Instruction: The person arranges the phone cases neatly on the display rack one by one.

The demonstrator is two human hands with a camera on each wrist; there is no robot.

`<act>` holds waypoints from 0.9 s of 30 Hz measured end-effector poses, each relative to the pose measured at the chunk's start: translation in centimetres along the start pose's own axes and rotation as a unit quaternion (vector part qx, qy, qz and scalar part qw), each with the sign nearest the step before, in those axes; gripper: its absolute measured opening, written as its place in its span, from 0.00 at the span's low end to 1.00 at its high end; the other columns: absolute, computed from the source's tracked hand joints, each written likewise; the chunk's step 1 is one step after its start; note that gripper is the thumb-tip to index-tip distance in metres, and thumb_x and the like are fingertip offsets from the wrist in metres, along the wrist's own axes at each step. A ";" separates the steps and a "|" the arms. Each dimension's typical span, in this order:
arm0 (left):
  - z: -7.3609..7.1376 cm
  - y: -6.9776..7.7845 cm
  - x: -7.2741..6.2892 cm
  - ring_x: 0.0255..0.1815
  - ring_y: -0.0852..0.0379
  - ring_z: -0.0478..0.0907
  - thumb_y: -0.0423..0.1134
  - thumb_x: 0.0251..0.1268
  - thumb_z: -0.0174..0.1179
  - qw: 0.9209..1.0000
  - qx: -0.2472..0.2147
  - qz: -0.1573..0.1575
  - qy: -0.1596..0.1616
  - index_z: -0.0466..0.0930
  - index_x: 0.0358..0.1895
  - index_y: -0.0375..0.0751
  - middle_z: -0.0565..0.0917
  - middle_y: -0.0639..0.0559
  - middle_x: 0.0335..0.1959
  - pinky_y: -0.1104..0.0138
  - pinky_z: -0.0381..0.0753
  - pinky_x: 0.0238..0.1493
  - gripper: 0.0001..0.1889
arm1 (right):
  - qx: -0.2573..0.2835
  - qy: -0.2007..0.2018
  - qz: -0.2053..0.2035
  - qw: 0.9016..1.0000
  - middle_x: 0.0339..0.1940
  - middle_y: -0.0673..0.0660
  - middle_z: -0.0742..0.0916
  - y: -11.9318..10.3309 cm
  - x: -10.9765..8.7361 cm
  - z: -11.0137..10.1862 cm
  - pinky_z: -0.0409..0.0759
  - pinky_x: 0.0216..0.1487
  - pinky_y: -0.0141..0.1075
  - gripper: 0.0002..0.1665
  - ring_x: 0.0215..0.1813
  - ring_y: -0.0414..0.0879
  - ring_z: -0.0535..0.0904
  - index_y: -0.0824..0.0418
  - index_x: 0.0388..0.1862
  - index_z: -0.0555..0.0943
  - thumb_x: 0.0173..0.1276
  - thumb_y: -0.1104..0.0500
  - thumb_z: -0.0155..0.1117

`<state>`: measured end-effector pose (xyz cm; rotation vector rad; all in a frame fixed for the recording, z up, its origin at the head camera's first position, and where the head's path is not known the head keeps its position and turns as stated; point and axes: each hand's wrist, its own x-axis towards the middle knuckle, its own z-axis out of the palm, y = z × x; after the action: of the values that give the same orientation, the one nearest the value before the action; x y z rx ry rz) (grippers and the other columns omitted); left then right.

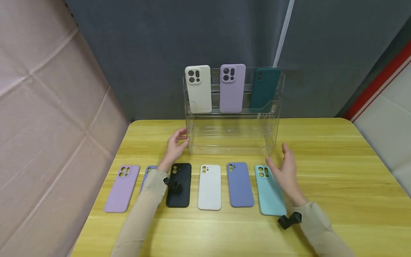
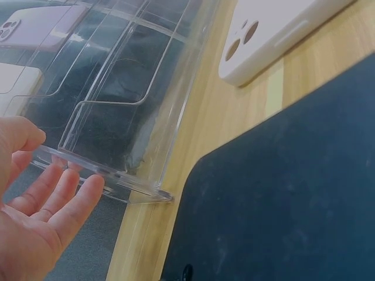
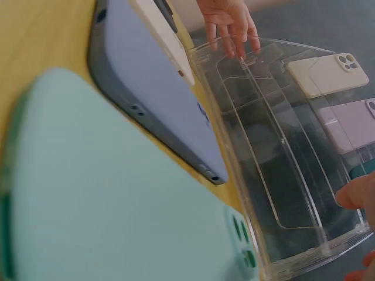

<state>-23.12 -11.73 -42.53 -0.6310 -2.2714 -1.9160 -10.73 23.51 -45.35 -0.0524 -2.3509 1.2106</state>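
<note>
A clear acrylic display rack (image 1: 229,137) stands at the back of the table. Its top tier carries a cream phone case (image 1: 198,91), a lilac one (image 1: 232,91) and a dark teal one (image 1: 264,89). At the rack's left side is my left hand (image 1: 174,145), its fingers loosely extended and the fingertips touching the clear side panel (image 2: 111,175). My right hand (image 1: 285,175) hovers off the rack's lower right corner with thumb and fingers spread, holding nothing. Below its wrist lies a turquoise phone case (image 1: 269,194). The left forearm passes over a partly hidden blue case (image 1: 149,170).
More phone cases form a row along the wooden table (image 1: 337,185): lilac (image 1: 122,189), black (image 1: 181,178), white (image 1: 209,187) and periwinkle blue (image 1: 240,185). A dark grey curtain (image 1: 160,64) hangs behind the rack. Pale quilted fabric (image 1: 48,125) borders the left.
</note>
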 end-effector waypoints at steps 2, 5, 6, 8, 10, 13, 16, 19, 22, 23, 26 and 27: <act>0.0 0.0 0.0 0.51 0.26 0.69 0.18 0.61 0.52 1.000 0.000 0.000 -0.001 0.64 0.59 0.17 0.69 0.21 0.55 0.40 0.65 0.58 0.22 | -0.002 -0.006 0.011 1.000 0.61 0.79 0.66 0.2 -0.5 0.2 0.60 0.61 0.63 0.43 0.61 0.71 0.61 0.79 0.67 0.55 0.57 0.66 0.65; 0.0 -0.1 0.0 0.51 0.26 0.69 0.19 0.61 0.52 1.000 0.000 0.001 -0.003 0.64 0.59 0.18 0.69 0.21 0.55 0.40 0.65 0.59 0.22 | -0.012 -0.017 0.021 1.000 0.62 0.79 0.66 0.5 -1.0 0.6 0.59 0.62 0.63 0.44 0.62 0.71 0.60 0.80 0.66 0.56 0.57 0.65 0.66; 0.0 -0.1 0.0 0.51 0.26 0.69 0.19 0.61 0.52 1.000 -0.001 0.001 -0.004 0.64 0.59 0.17 0.68 0.21 0.55 0.40 0.65 0.59 0.22 | -0.014 -0.021 0.024 0.999 0.62 0.79 0.65 0.6 -1.2 0.7 0.58 0.63 0.63 0.44 0.63 0.71 0.60 0.80 0.66 0.56 0.56 0.65 0.66; 0.0 -0.2 0.0 0.51 0.25 0.68 0.19 0.62 0.52 1.000 -0.003 0.001 -0.005 0.63 0.59 0.16 0.68 0.20 0.55 0.40 0.64 0.59 0.22 | -0.021 -0.026 0.031 0.999 0.64 0.79 0.64 0.7 -1.5 0.9 0.56 0.65 0.62 0.45 0.65 0.71 0.58 0.81 0.66 0.56 0.56 0.65 0.67; 0.0 -0.2 0.0 0.51 0.25 0.68 0.18 0.61 0.52 1.000 -0.002 0.000 -0.005 0.63 0.59 0.15 0.68 0.20 0.55 0.40 0.64 0.59 0.22 | -0.029 -0.030 0.035 0.998 0.64 0.79 0.64 0.8 -1.7 1.0 0.55 0.66 0.61 0.46 0.66 0.71 0.57 0.81 0.66 0.56 0.56 0.65 0.68; 0.0 -0.2 0.0 0.51 0.26 0.69 0.18 0.61 0.52 1.000 0.001 -0.001 -0.003 0.63 0.59 0.15 0.68 0.20 0.55 0.40 0.65 0.59 0.22 | -0.036 -0.032 0.040 0.998 0.64 0.79 0.64 0.9 -2.1 1.3 0.54 0.67 0.60 0.46 0.66 0.71 0.56 0.82 0.65 0.56 0.55 0.65 0.69; 0.0 -0.1 0.0 0.51 0.27 0.69 0.18 0.61 0.52 1.000 0.002 0.000 -0.002 0.63 0.59 0.15 0.68 0.20 0.55 0.41 0.65 0.59 0.22 | -0.042 -0.036 0.041 0.998 0.63 0.80 0.64 1.0 -2.5 1.4 0.54 0.67 0.60 0.46 0.66 0.71 0.57 0.82 0.65 0.57 0.54 0.64 0.69; 0.0 -0.1 0.0 0.51 0.27 0.69 0.18 0.61 0.52 1.000 0.002 0.001 -0.001 0.63 0.59 0.15 0.69 0.21 0.55 0.41 0.65 0.59 0.22 | -0.049 -0.048 0.040 0.997 0.63 0.80 0.64 1.1 -2.8 1.6 0.54 0.66 0.61 0.47 0.65 0.71 0.57 0.83 0.65 0.57 0.53 0.64 0.70; 0.0 0.0 0.0 0.51 0.27 0.70 0.18 0.61 0.52 1.000 0.004 0.000 0.001 0.63 0.59 0.16 0.69 0.21 0.55 0.41 0.66 0.58 0.22 | -0.062 -0.061 0.041 0.995 0.63 0.80 0.64 1.0 -3.0 1.7 0.54 0.65 0.62 0.48 0.65 0.72 0.57 0.83 0.64 0.57 0.52 0.64 0.70; 0.0 0.0 0.0 0.50 0.28 0.70 0.18 0.61 0.52 1.000 0.006 -0.001 0.002 0.63 0.59 0.16 0.69 0.21 0.55 0.41 0.66 0.58 0.22 | -0.066 -0.065 0.042 0.995 0.63 0.80 0.64 1.0 -3.0 1.8 0.54 0.65 0.63 0.48 0.65 0.72 0.57 0.82 0.64 0.57 0.51 0.64 0.71; 0.1 0.0 0.0 0.50 0.28 0.70 0.18 0.61 0.52 1.000 0.008 -0.003 0.003 0.63 0.59 0.16 0.69 0.21 0.55 0.42 0.66 0.58 0.22 | -0.081 -0.076 0.053 0.992 0.63 0.80 0.64 0.9 -3.0 1.8 0.55 0.65 0.63 0.51 0.65 0.72 0.56 0.82 0.65 0.56 0.50 0.62 0.72; 0.1 0.0 0.0 0.50 0.28 0.70 0.18 0.61 0.52 1.000 0.009 -0.003 0.003 0.63 0.59 0.16 0.69 0.21 0.55 0.42 0.66 0.58 0.22 | -0.085 -0.080 0.060 0.991 0.63 0.80 0.64 0.8 -3.0 1.9 0.55 0.65 0.63 0.52 0.66 0.72 0.56 0.81 0.66 0.55 0.50 0.61 0.72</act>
<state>-23.13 -11.68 -42.58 -0.6167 -2.2865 -1.8959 -9.06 21.86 -48.12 -0.1605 -2.6208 1.1024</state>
